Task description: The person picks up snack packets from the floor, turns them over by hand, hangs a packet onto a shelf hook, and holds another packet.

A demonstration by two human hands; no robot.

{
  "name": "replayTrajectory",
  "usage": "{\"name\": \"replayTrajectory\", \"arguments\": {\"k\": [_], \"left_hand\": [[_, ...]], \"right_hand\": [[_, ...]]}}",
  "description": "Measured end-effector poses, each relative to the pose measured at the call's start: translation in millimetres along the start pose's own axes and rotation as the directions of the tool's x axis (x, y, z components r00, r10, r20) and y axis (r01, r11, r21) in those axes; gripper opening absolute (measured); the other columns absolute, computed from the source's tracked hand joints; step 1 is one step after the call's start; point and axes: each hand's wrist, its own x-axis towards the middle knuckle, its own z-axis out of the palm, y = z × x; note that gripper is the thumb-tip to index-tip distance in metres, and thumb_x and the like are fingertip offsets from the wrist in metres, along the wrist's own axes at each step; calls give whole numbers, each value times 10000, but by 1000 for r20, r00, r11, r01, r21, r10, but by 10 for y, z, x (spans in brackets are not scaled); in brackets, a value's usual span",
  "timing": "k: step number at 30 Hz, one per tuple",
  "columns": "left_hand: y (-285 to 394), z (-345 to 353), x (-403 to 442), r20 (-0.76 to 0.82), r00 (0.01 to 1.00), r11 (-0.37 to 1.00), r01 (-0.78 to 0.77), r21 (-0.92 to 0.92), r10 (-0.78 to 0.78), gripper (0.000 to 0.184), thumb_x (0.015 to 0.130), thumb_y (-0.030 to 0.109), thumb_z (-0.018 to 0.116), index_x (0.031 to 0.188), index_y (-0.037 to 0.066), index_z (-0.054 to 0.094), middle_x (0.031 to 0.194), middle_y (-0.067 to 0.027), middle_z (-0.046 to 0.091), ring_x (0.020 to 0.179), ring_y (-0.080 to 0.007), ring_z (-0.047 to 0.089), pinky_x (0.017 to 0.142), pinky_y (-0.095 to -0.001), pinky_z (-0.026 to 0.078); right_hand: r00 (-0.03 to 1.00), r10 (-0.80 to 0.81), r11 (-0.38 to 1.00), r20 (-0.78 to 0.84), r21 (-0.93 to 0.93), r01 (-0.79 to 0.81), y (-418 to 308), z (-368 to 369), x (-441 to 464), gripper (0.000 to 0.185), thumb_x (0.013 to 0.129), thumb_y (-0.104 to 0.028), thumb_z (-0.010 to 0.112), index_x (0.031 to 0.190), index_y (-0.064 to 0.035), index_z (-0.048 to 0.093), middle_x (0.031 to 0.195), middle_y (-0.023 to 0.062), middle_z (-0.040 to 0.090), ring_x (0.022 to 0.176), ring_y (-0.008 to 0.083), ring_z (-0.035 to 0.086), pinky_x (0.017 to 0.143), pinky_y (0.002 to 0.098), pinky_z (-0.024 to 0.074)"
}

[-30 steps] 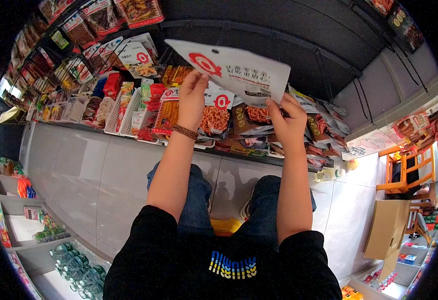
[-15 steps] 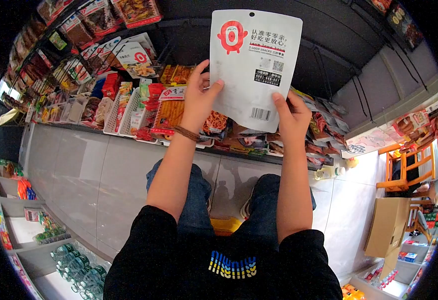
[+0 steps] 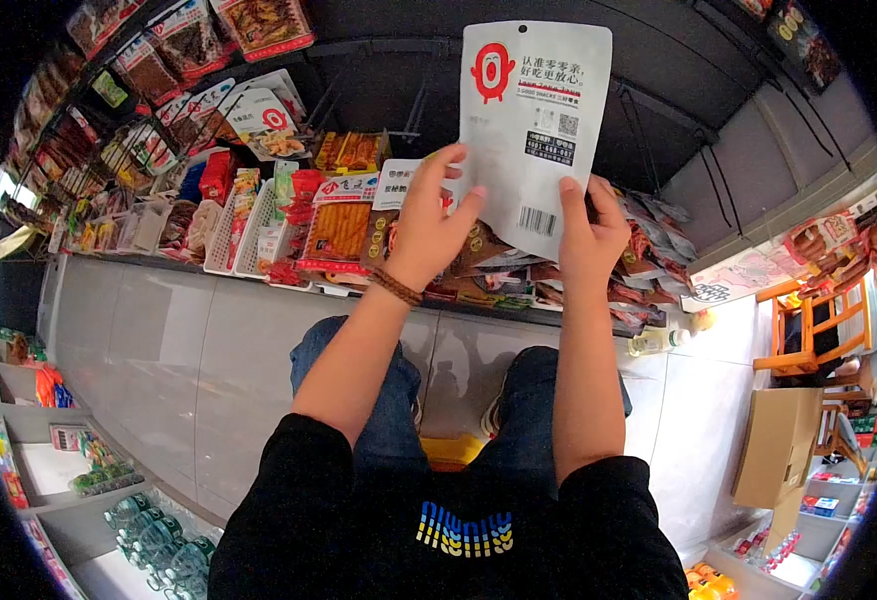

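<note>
A white snack pouch is held upright in front of me, its back printed with a red cartoon figure, black text and a barcode. My right hand grips its lower right edge, thumb on the printed side. At the pouch's lower left edge is my left hand, thumb and fingers apart; the thumb tip overlaps the edge, and I cannot tell whether it touches. Behind my left hand stands a brown-and-white snack packet, partly hidden. Left of it is a packet of orange-brown snack strips.
Packed snacks fill the shelf, with white plastic baskets at left and hanging packets above. Bottled drinks stand at lower left. A cardboard box and wooden chair are at right. A bottle is near the shelf's right end.
The pouch has shifted right in my right hand. My left hand has loosened from its left side and sits lower and further right. A brown-and-white packet now shows behind that hand.
</note>
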Motion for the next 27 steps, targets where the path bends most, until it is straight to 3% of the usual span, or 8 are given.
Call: {"name": "replayTrajectory", "arguments": {"k": [2,4,6,8,15,17,24,27], "left_hand": [[75,63,-54,40,999,1000,4,2,-4,418,757,61,547,1154,57,416,1123,-86,455,967,-169,458,774,-264,402],[68,136,-83,86,996,995,20,-93,-12,450,786,162,523,1192,37,374,1144,-126,452,1013,-243,458,806,-319,392],[73,186,-105,117,993,996,-11,-86,21,467,815,176,485,1232,34,329,1182,-151,426,1063,-237,434,830,-315,383],[166,223,-138,167,985,944,102,-315,-51,485,841,205,457,1260,34,282,1193,-165,410,1073,-224,420,859,-316,358],[122,258,-183,198,980,936,101,-337,-34,538,878,273,386,1299,16,170,1278,-176,303,1162,-240,333,939,-315,281],[168,241,-185,229,973,923,122,-364,-38,525,895,293,308,1305,6,153,1346,-132,195,1253,-216,164,1013,-306,129],[199,209,-202,213,976,930,127,-345,-54,571,894,376,258,1306,0,132,1348,-145,172,1254,-233,148,1014,-318,119],[186,191,-189,178,984,914,98,-393,-29,605,879,354,324,1296,-26,104,1324,-182,202,1231,-249,208,990,-306,182]], "right_hand": [[997,-76,996,-32,-48,74,-15,23,-6,170,745,-65,578,873,48,581,851,93,557,776,142,510,690,230,396],[987,-152,984,-59,-98,146,-36,55,-20,176,742,-61,577,882,47,583,881,103,553,806,161,515,706,241,400],[993,-102,994,-56,-40,100,-67,93,-52,174,744,-57,568,887,40,590,961,117,548,887,190,518,760,265,401],[994,-101,995,-44,-33,99,-83,147,-92,176,747,-55,562,893,39,589,976,124,550,906,197,520,780,273,399],[998,0,996,64,92,-5,-30,300,-226,246,729,-27,559,965,42,555,984,146,563,910,215,540,813,285,396],[998,-1,995,68,103,-6,-9,334,-240,256,715,-22,569,966,28,552,983,144,564,907,226,543,803,288,404],[989,-104,992,106,83,95,-9,369,-232,274,671,-24,594,939,17,558,979,141,563,916,240,541,806,297,407],[976,-165,986,139,38,161,-30,362,-225,299,645,-29,604,938,8,562,1000,146,554,941,246,530,817,314,400]]}}
